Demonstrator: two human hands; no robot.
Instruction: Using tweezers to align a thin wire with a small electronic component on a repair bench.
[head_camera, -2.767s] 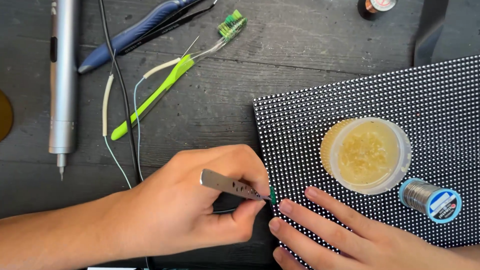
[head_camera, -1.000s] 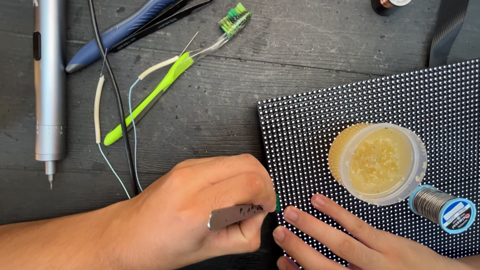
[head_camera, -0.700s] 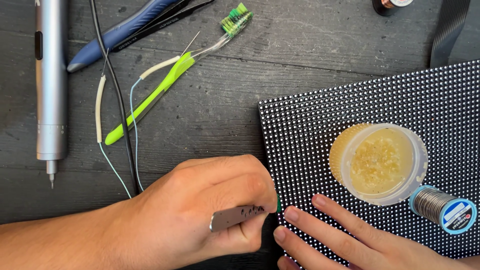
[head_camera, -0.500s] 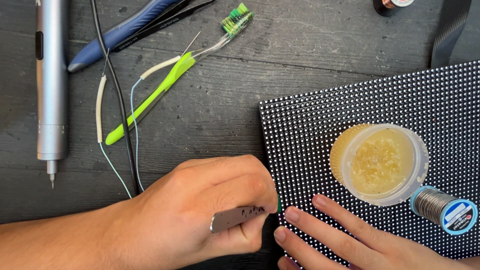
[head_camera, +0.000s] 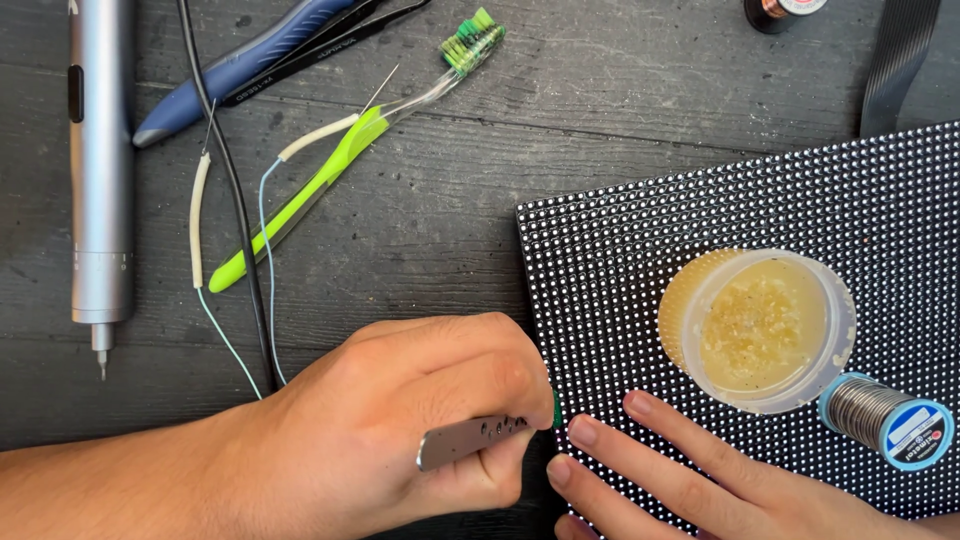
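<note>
Left hand (head_camera: 400, 440) pinches silver metal tweezers (head_camera: 470, 440), green-tipped, at the left edge of the black dotted LED matrix panel (head_camera: 620, 280). Right hand (head_camera: 700, 480) rests flat on the panel, fingers extended, below the round clear flux tub (head_camera: 760, 330).

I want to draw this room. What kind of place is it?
Probably an electronics repair bench: a solder spool, a flux tub on a dotted LED panel, and an electric screwdriver on a dark wooden table.

Left hand (head_camera: 400, 440) pinching tweezers (head_camera: 470, 438) beside dotted panel (head_camera: 740, 220).
</note>
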